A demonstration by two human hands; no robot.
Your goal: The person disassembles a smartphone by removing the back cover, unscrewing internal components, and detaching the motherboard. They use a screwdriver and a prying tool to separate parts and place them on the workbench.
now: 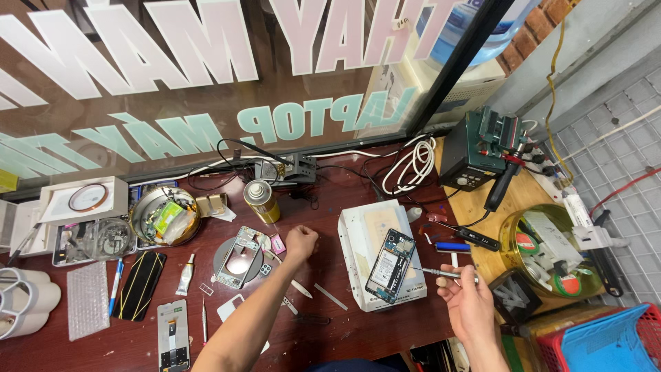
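Metal screwdriver [441, 273] clamped in our right hand [469, 303], centre-right; left hand [300, 242] fisted, empty; tip may slip, gouging opened phone [390, 266].

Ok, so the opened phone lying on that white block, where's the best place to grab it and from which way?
Probably grip the opened phone by its two long edges near the middle, coming down from above. It lies flat on the white block with its inner parts facing up, so fingers should stay off that face. The right hand holds a screwdriver near its right edge; the left hand is fisted.

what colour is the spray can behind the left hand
Gold-yellow body with a silver top; the spray can shows best in the head view, beyond the left hand.
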